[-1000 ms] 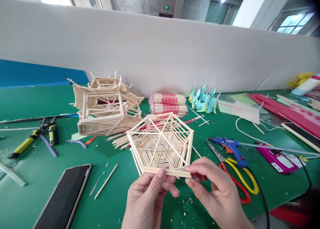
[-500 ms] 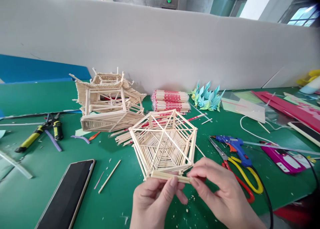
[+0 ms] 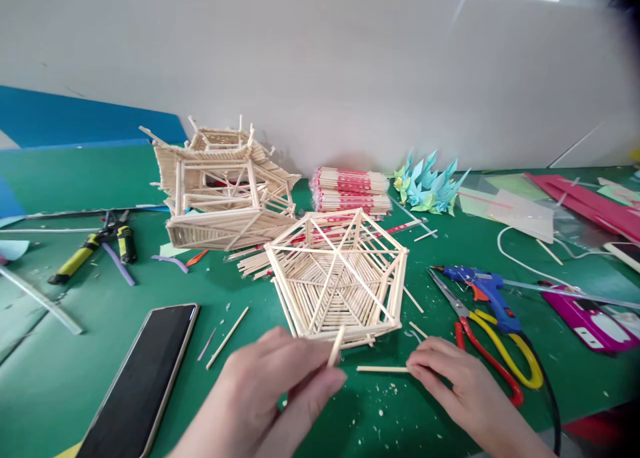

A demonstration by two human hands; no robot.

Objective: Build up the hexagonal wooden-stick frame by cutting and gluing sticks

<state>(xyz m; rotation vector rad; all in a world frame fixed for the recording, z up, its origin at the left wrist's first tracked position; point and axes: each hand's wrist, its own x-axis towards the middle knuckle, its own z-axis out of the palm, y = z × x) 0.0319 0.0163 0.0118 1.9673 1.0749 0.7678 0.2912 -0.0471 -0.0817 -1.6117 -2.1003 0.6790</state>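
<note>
My left hand [image 3: 270, 391] is closed, pinching a short wooden stick [image 3: 337, 347] that points up between thumb and forefinger. Low over the green table, my right hand [image 3: 460, 388] has its fingertips closed on the end of another wooden stick [image 3: 381, 369], which lies level and points left. Just beyond both hands rests a frame of glued sticks [image 3: 334, 275], polygonal and bowl-like, with crossing spokes over its top. A loose stick piece [image 3: 418, 330] is partly visible above my right fingers.
Behind stand a stick-built pavilion model [image 3: 225, 191], wrapped stick bundles [image 3: 350, 188] and folded blue paper [image 3: 427, 185]. Scissors [image 3: 493, 351], a blue glue gun [image 3: 480, 288] and a magenta case [image 3: 583, 318] lie right. Pliers [image 3: 97, 245] and a phone [image 3: 140, 378] lie left.
The two sticks that both hands held together are apart now, one in each hand. My left hand has moved left and turned; my right hand has moved right. The camera view has tilted down.
</note>
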